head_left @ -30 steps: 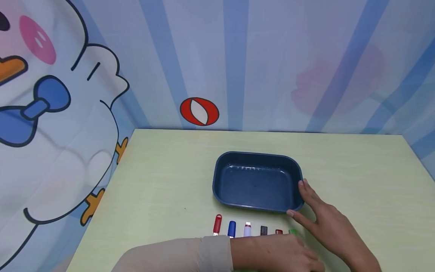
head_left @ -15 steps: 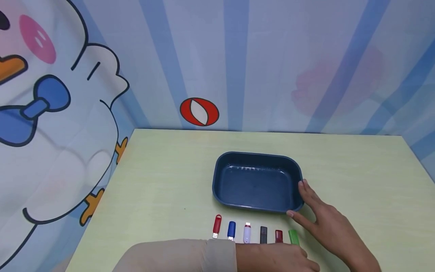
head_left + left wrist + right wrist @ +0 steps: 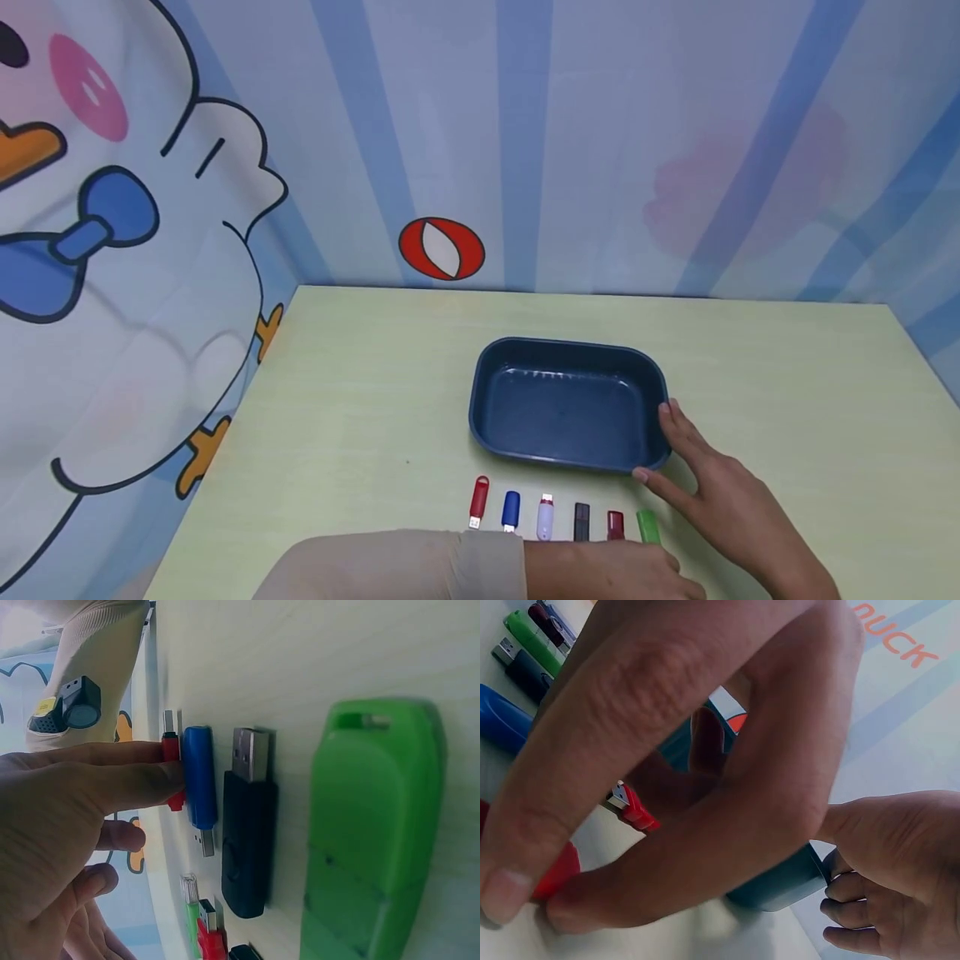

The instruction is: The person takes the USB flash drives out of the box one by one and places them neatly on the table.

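In the left wrist view my left hand (image 3: pixel 67 795) pinches a red USB flash drive (image 3: pixel 172 772) that lies on the table with its metal plug bare. The same left hand (image 3: pixel 615 571) sits at the bottom edge of the head view, its fingertips cut off or hidden. It looms large in the right wrist view. A blue flash drive (image 3: pixel 199 776), a black one (image 3: pixel 250 840) and a large green one (image 3: pixel 375 825) lie beside the pinched drive. My right hand (image 3: pixel 738 504) touches a dark blue tray (image 3: pixel 570 463) at its near right corner, fingers nearly straight.
In front of the tray stands a row of several flash drives, among them red (image 3: pixel 478 497), blue (image 3: pixel 511 508), lilac (image 3: pixel 546 518), black (image 3: pixel 581 522) and green (image 3: pixel 648 527). My left sleeve (image 3: pixel 390 567) hides table behind it. A printed cloth wall (image 3: pixel 600 150) closes the back.
The left hand and forearm have shifted slightly down, baring more of the flash drives in the row. My right hand keeps its place on the tray.
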{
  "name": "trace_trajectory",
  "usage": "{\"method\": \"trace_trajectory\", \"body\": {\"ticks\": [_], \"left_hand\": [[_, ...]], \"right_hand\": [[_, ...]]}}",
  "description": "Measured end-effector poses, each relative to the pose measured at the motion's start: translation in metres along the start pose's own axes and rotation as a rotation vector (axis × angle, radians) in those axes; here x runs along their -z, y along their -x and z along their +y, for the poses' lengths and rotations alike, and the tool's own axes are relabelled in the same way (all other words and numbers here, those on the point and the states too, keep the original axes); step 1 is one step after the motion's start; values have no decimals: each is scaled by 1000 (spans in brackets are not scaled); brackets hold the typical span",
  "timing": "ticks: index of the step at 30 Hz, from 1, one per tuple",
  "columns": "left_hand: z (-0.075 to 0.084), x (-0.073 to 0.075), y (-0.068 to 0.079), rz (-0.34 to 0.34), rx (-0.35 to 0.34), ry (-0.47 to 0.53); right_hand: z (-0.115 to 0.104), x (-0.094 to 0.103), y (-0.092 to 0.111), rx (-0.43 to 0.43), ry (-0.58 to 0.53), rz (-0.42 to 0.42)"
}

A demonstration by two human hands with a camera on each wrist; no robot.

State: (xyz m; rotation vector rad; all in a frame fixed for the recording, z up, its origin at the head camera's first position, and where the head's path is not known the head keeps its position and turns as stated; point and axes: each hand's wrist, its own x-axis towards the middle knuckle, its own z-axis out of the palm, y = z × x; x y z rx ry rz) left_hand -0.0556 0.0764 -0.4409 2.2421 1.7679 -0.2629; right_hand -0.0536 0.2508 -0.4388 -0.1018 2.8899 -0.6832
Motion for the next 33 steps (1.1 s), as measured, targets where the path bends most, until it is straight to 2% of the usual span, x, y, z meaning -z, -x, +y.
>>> {"method": "trace_trajectory", "body": {"ticks": [7, 17, 23, 29, 33], "left_hand": [[-2, 1, -1, -27, 7, 18], [-1, -1, -1, 29, -6, 3], [-1, -2, -2, 25, 14, 8], [-1, -2, 1, 33, 45, 67], [-3, 2, 6, 58, 84, 181]], "right_hand": [[0, 1, -1, 2, 6, 5], [0, -1, -1, 0, 4, 8], [0, -1, 0, 13, 7, 20], [-1, 0, 0, 9, 12, 16], [0, 0, 1, 13, 5, 15]]}}
